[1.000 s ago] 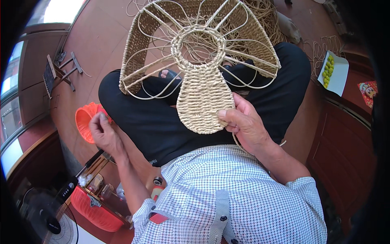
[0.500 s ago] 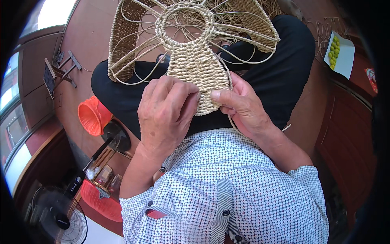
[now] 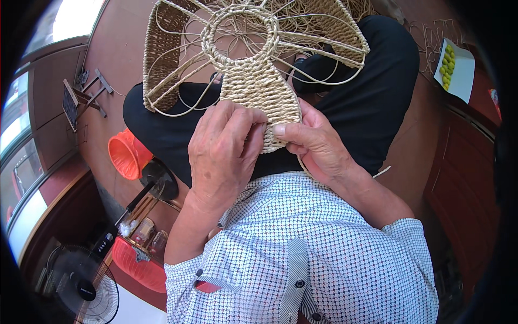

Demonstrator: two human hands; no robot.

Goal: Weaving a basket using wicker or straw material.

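Observation:
A woven straw piece (image 3: 259,89) spreads over my lap, with a braided ring (image 3: 206,38), a dense panel toward me, and wire spokes reaching side panels (image 3: 162,62) at left and right. My left hand (image 3: 224,146) closes on the near panel's left edge, fingertips pressed together at its lower part. My right hand (image 3: 318,137) pinches the right edge, thumb on top of the weave and fingers beneath. A loose straw cord (image 3: 383,171) passes behind my right hand and wrist, and its end sticks out at the right.
Loose cord (image 3: 302,29) lies heaped beyond the piece. An orange-lined bin (image 3: 127,156), a standing fan (image 3: 86,289) and a small wooden stand (image 3: 89,97) are at left. At right, green fruit (image 3: 447,70) lies on a white tray (image 3: 463,81).
Both hands keep their hold on the woven panel. The ring and panel have shifted slightly left, and the cord along the right edge now lies closer to the weave.

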